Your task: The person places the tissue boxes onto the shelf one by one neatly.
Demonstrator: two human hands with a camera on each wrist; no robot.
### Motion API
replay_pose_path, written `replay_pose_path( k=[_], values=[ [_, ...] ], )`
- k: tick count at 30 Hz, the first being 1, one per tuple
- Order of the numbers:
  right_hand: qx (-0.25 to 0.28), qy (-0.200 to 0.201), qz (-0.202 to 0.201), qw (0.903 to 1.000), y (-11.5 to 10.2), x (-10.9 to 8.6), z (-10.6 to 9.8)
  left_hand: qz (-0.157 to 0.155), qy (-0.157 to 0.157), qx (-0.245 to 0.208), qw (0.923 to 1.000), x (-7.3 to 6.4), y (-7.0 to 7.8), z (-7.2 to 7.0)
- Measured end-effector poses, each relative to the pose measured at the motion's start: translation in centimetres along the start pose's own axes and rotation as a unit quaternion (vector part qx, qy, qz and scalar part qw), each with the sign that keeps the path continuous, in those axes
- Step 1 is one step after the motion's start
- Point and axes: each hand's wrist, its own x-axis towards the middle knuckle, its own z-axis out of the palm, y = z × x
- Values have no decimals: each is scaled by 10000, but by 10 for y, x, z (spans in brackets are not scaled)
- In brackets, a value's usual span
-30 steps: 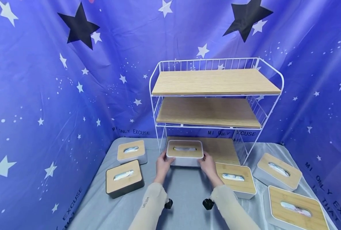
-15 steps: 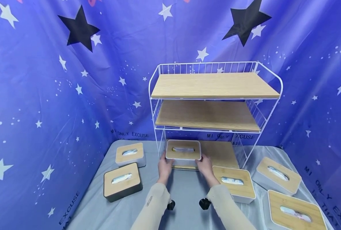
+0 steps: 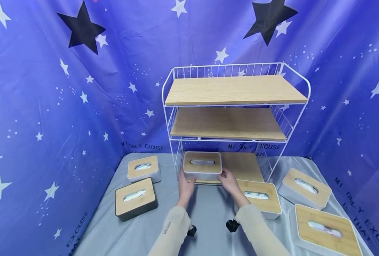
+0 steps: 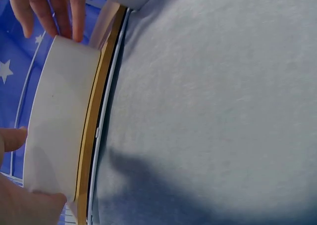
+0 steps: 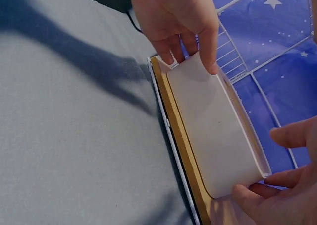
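- Two hands at one load: saw a white rectangular tissue box with pale-wood lid held upright at the left end of the flat pale-wood bottom shelf, just behind the shelf's front edge.
- Found the left hand in a wide pinch on the box's left end, thumb on the front corner, forefinger apart; squeezed near the side wires of a white wire rack.
- Found the right hand gripping the opposite end, thumb in front, fingers at the end wall.
- Noted bare board rightward, with a pale-wood middle shelf overhead.
- Met an obstacle near the right hand: a white wood-lidded box before that board.
- Spotted, well left, a dark-grey wood-lidded box on grey cloth.
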Motion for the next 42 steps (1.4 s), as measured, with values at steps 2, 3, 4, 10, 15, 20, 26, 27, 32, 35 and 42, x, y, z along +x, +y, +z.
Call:
replay_pose_path(
  k=[2,3,4,10,15,20,26,27,32,35,42],
  values=[
    [66,-100,17,9999,-2,-5,-3,9,-9,-65,10000,-6,2,-1],
    [109,-152,0,9998,-3,-8,-4,16,-19,-118,9999,-9,3,-1],
    [138,-199,-16,9997,-4,-10,-6,26,-23,-159,9999,-12,4,-1],
    [193,-490,37,9986,-7,-22,-10,46,11,-360,9993,-29,8,0],
    [234,-608,114,9978,-7,-29,-12,-101,-135,-500,9986,-39,8,4],
    [287,-542,145,9980,-3,-35,-14,-206,-345,-488,9980,-45,5,10],
    [318,-581,272,9974,1,-42,-25,-188,-558,-468,9972,-54,9,15],
    [287,-597,269,9974,2,-43,-28,-190,-609,-444,9970,-55,10,16],
    [16,-548,164,9984,1,-52,-42,-196,-948,-429,9944,-60,14,23],
    [-23,-495,82,9987,2,-59,-49,-198,-1209,-462,9914,-63,16,29],
    [-5,-165,-106,9998,9,-74,-71,-119,-1927,-796,9780,-78,20,41]
  ],
)
